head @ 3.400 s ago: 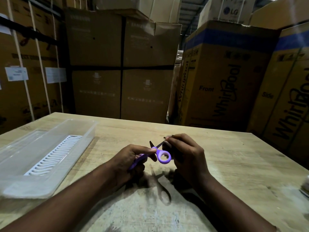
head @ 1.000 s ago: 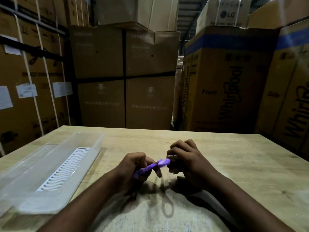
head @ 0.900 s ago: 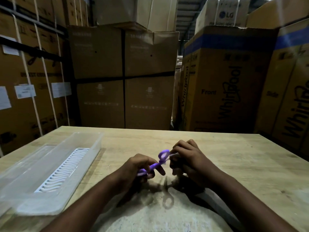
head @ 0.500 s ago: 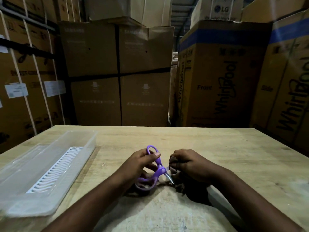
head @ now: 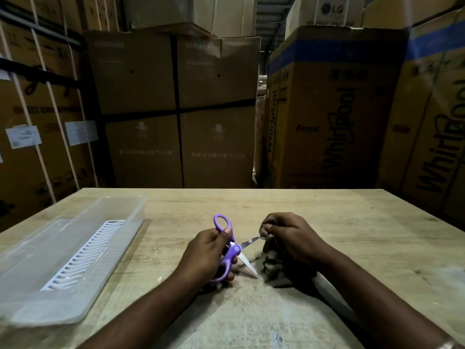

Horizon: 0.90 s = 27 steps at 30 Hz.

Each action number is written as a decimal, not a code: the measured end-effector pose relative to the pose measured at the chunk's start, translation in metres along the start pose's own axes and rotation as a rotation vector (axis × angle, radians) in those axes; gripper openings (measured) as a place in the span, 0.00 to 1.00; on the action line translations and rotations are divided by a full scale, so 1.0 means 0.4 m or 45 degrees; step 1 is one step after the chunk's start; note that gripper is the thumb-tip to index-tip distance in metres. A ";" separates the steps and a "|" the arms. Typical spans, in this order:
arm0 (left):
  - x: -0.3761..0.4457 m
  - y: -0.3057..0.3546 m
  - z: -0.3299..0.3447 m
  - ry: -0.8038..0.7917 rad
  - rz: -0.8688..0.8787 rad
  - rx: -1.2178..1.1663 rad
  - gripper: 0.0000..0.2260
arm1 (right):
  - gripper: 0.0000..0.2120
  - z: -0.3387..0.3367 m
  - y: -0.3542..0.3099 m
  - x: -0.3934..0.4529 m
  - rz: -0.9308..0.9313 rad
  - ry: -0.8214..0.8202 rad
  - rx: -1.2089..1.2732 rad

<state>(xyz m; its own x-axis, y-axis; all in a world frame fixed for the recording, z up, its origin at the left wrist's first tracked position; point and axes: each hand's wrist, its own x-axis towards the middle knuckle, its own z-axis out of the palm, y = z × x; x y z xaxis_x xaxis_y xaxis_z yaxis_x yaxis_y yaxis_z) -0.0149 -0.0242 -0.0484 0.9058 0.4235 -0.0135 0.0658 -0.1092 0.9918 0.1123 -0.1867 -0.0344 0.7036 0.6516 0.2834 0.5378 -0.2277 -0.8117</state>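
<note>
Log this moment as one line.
left hand: grips purple scissors, blades open | right hand: fingers curled by upper blade tip, hold unclear | tray: left on table

L hand grips purple scissors mid desk, blades apart, pointing right. R hand curled just beside upper blade tip; blurred, can't tell if pinching anything. Clear bin w/ white slatted insert near left edge.

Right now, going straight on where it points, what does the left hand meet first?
Likely the right hand and the blurred dark piece it pinches: the left hand aims open purple scissors there; depth unclear.
</note>
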 end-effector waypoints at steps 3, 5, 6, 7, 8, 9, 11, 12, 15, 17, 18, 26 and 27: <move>0.002 -0.003 -0.004 0.079 -0.027 -0.023 0.16 | 0.11 -0.018 0.019 -0.001 0.058 0.218 -0.046; 0.004 -0.006 -0.003 0.113 -0.028 0.003 0.15 | 0.07 -0.019 0.018 -0.004 0.083 0.324 -0.167; 0.004 -0.006 -0.001 0.126 -0.025 0.034 0.15 | 0.04 -0.016 0.013 -0.007 0.077 0.370 -0.218; 0.003 -0.007 0.000 0.137 -0.023 0.070 0.14 | 0.01 -0.009 0.005 -0.010 0.055 0.414 -0.257; 0.002 -0.008 0.001 0.145 -0.023 0.105 0.14 | 0.02 0.000 -0.002 -0.014 0.025 0.441 -0.278; 0.003 -0.008 0.001 0.151 -0.027 0.132 0.14 | 0.03 0.009 -0.009 -0.018 -0.020 0.433 -0.279; 0.008 -0.008 0.002 0.152 -0.055 0.163 0.13 | 0.05 0.030 -0.015 -0.022 -0.128 0.333 -0.320; 0.012 -0.008 0.002 0.148 -0.076 0.160 0.13 | 0.05 0.038 -0.015 -0.023 -0.200 0.283 -0.401; 0.019 -0.008 0.004 0.117 -0.112 0.127 0.14 | 0.09 0.050 -0.018 -0.014 -0.352 0.184 -0.804; 0.019 -0.008 0.005 0.108 -0.127 0.109 0.15 | 0.10 0.055 -0.024 -0.009 -0.332 0.133 -0.933; 0.020 -0.009 0.006 0.103 -0.133 0.110 0.15 | 0.10 0.059 -0.025 -0.008 -0.327 0.098 -0.906; 0.019 0.000 0.000 0.070 -0.260 0.042 0.17 | 0.10 0.073 -0.019 -0.016 -0.431 -0.061 -0.678; 0.020 0.000 -0.001 0.055 -0.279 0.014 0.17 | 0.10 0.070 -0.016 -0.015 -0.426 -0.082 -0.708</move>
<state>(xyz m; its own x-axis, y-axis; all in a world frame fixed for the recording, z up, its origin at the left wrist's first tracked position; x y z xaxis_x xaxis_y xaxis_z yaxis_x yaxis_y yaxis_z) -0.0078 -0.0205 -0.0484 0.8506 0.4762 -0.2231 0.2642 -0.0200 0.9643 0.0917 -0.1688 -0.0450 0.4362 0.7904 0.4300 0.8954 -0.3340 -0.2945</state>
